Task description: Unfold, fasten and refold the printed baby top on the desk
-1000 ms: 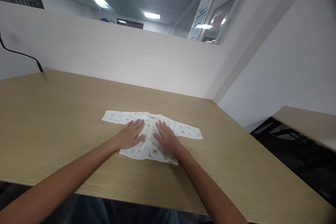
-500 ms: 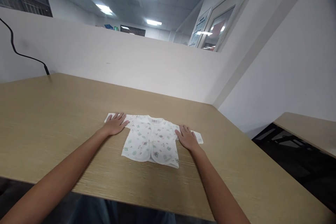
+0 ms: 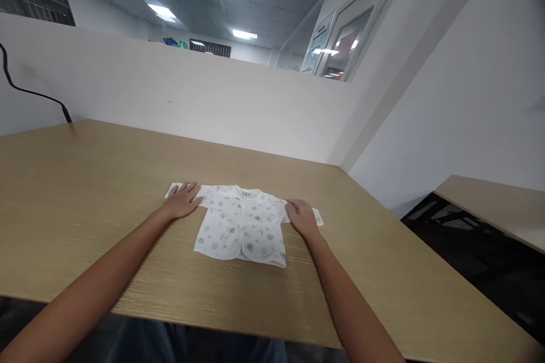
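A white baby shirt [image 3: 240,224] with small green, pink and grey prints lies spread flat, its neckline toward the far side and its sleeves stretched out to both sides. My left hand [image 3: 182,201] rests open and flat across the left sleeve, fingers a little apart. On the right sleeve, my right hand [image 3: 303,218] has its fingers curled in and drawn together at the sleeve's upper edge; its fingertips are partly hidden. The cuff of that sleeve sticks out past the hand.
The shirt lies on a wooden table [image 3: 106,181] with a low white partition [image 3: 204,96] behind it. A black cable [image 3: 36,93] hangs at the left. Another wooden surface [image 3: 498,198] stands at the right, over a dark frame.
My right hand's fingers have gone from spread flat to curled together on the right sleeve. My left hand stays flat on its sleeve. The view has shifted slightly.
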Available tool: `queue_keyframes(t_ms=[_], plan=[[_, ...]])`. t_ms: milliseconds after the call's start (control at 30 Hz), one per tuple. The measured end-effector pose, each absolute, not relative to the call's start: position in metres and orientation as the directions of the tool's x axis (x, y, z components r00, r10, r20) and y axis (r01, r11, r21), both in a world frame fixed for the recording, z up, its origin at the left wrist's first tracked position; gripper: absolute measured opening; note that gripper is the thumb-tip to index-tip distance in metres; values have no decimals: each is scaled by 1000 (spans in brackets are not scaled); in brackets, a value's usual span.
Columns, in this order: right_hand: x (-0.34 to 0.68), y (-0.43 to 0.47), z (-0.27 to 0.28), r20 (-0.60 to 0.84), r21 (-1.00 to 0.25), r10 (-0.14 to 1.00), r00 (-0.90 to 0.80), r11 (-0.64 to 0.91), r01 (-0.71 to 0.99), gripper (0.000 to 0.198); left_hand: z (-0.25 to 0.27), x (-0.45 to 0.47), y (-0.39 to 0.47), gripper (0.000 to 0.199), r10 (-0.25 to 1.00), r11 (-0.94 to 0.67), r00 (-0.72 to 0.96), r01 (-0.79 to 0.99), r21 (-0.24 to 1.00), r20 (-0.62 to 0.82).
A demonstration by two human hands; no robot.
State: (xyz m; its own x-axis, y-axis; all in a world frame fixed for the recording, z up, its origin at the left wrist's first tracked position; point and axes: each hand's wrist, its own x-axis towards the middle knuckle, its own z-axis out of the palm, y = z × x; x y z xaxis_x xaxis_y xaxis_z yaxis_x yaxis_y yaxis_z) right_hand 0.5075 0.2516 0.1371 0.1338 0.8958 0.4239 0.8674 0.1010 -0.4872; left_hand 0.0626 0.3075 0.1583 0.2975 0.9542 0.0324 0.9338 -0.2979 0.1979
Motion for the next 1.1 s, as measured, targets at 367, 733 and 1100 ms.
queue_keyframes(t_ms=[367,733,1100], plan=[[488,248,149,515,-585,834,197,174,792,50,157,64,307,74,951,-307,305,933,186,41],[472,241,153,439,-820,809,391,184,542,85,154,64,310,73,952,-308,301,930,200,65],[471,244,147,499,-812,780,378,269,518,87,139,59,318,74,952,-306,290,926,221,101]])
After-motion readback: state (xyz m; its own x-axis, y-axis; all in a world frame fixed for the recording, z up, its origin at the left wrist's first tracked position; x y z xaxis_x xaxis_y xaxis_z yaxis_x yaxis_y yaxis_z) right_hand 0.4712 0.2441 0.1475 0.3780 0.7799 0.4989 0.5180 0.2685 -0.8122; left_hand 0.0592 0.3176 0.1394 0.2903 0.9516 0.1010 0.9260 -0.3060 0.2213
